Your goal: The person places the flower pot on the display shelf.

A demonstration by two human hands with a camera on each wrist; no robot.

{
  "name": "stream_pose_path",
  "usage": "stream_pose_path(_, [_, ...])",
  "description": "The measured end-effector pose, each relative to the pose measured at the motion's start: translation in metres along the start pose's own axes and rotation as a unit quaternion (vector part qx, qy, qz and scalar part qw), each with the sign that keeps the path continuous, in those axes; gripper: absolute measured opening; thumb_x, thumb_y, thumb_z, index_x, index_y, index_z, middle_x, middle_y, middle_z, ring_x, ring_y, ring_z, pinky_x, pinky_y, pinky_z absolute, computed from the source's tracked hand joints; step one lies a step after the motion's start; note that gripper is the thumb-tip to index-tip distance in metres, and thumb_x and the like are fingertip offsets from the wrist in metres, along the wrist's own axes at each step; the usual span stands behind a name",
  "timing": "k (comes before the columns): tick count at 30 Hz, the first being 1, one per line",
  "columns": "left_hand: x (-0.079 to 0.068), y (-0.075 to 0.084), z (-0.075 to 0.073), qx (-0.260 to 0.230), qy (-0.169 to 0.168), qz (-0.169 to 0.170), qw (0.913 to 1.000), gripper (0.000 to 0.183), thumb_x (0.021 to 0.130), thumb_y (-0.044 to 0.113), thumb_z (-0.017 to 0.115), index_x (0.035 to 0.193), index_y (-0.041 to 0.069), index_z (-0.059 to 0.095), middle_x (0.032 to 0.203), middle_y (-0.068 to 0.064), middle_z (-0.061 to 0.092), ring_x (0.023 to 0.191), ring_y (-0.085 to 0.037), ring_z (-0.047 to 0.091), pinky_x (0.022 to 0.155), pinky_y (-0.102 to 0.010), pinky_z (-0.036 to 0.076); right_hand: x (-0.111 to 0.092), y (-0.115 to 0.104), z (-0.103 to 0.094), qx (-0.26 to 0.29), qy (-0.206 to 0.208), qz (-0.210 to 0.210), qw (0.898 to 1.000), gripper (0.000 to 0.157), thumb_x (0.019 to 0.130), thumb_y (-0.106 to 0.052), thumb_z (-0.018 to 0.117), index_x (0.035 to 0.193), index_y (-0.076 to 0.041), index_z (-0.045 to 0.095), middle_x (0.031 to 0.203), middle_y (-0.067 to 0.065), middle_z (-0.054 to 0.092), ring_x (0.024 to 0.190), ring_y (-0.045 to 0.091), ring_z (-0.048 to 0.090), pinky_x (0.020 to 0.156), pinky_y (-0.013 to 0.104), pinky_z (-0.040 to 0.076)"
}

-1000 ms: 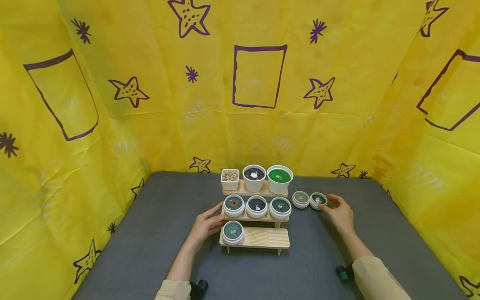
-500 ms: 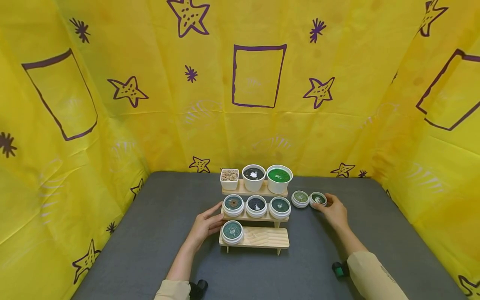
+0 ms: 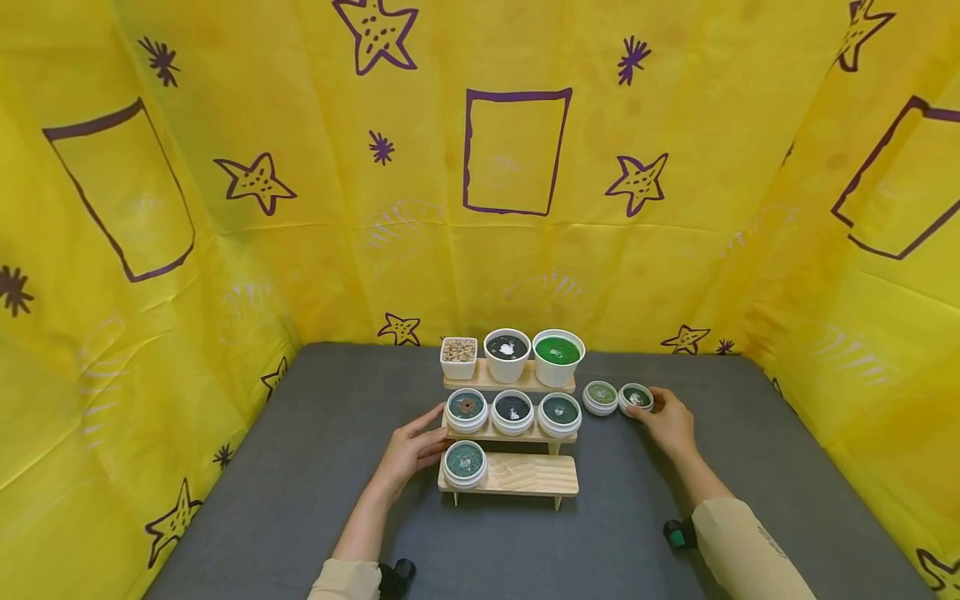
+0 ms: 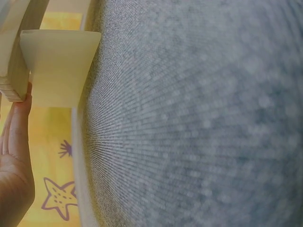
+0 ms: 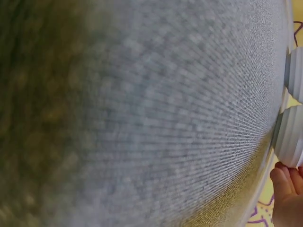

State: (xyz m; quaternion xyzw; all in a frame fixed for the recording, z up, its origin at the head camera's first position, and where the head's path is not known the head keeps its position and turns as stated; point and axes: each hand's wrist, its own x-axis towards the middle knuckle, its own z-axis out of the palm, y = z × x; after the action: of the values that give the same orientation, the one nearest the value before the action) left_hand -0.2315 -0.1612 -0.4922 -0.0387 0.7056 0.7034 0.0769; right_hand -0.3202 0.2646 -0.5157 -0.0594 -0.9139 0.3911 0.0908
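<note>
My right hand (image 3: 671, 423) has its thumb at the front and fingers at the right side of a small white jar with dark green filling (image 3: 636, 402), pinching it on the table. Touching it on the left is another small white jar, pale green inside (image 3: 600, 399). With fingers fairly straight, my left hand (image 3: 406, 454) touches the left end of the middle wooden shelf (image 3: 525, 434). Three white jars stand on that shelf, the left one with a brown ring-shaped mark (image 3: 467, 410). In the left wrist view, fingertips meet the edge of a wooden board (image 4: 18, 75).
The lower wooden shelf (image 3: 532, 475) bears one teal-filled jar (image 3: 465, 464) at its left. On the back shelf (image 3: 487, 382) stand a square pot of pebbles (image 3: 459, 358), a dark-filled cup (image 3: 507, 357) and a bright green-filled cup (image 3: 558, 360). Yellow cloth (image 3: 517, 258) surrounds the grey table (image 3: 330, 400).
My right hand has shifted slightly left, its fingers closer around the dark green jar. The left hand and the shelves look the same.
</note>
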Motion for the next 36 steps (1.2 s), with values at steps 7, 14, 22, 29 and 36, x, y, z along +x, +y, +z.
stream_pose_path(7, [0.000, 0.000, -0.001, 0.004, -0.001, 0.003, 1.0000, 0.058, 0.095, 0.023, 0.063, 0.150, 0.015, 0.045, 0.123, -0.019, 0.069, 0.101, -0.014, 0.071, 0.090, -0.033, 0.058, 0.000, 0.003, 0.000, -0.002, 0.012, 0.007, 1.000, 0.064, 0.084, -0.027, 0.078, 0.133, 0.008, 0.054, 0.126, 0.031, 0.063, 0.114, 0.042, 0.063, 0.093, 0.048, 0.050])
stream_pose_path(14, [-0.001, 0.000, 0.000, 0.000, 0.000, 0.003, 1.0000, 0.057, 0.095, 0.023, 0.064, 0.148, 0.014, 0.047, 0.124, -0.020, 0.069, 0.100, -0.014, 0.072, 0.089, -0.033, 0.058, -0.003, 0.007, -0.003, -0.009, 0.026, 0.000, 1.000, 0.063, 0.080, -0.030, 0.082, 0.127, 0.006, 0.059, 0.120, 0.029, 0.067, 0.108, 0.040, 0.068, 0.081, 0.033, 0.052])
stream_pose_path(22, [0.000, 0.000, -0.001, 0.003, -0.006, 0.002, 1.0000, 0.058, 0.095, 0.025, 0.064, 0.150, 0.017, 0.045, 0.130, -0.021, 0.065, 0.103, -0.015, 0.071, 0.090, -0.032, 0.058, -0.008, 0.006, -0.010, 0.001, 0.033, -0.002, 0.999, 0.063, 0.079, -0.032, 0.083, 0.126, 0.004, 0.062, 0.119, 0.027, 0.069, 0.106, 0.039, 0.069, 0.070, 0.014, 0.046])
stream_pose_path(29, [0.000, -0.001, -0.001, 0.001, -0.004, 0.003, 1.0000, 0.057, 0.095, 0.023, 0.063, 0.149, 0.016, 0.046, 0.128, -0.022, 0.066, 0.101, -0.015, 0.071, 0.089, -0.033, 0.058, -0.014, 0.006, -0.018, 0.013, 0.038, -0.001, 0.999, 0.062, 0.077, -0.032, 0.085, 0.125, 0.002, 0.063, 0.117, 0.026, 0.070, 0.107, 0.038, 0.070, 0.066, 0.006, 0.042])
stream_pose_path(36, [0.000, -0.001, -0.001, 0.001, -0.006, 0.003, 1.0000, 0.059, 0.095, 0.024, 0.064, 0.150, 0.016, 0.045, 0.128, -0.022, 0.066, 0.102, -0.014, 0.071, 0.090, -0.032, 0.057, -0.021, -0.004, -0.025, 0.020, 0.008, -0.026, 0.999, 0.066, 0.076, -0.038, 0.085, 0.125, -0.001, 0.063, 0.118, 0.024, 0.071, 0.100, 0.029, 0.073, 0.067, 0.005, 0.046])
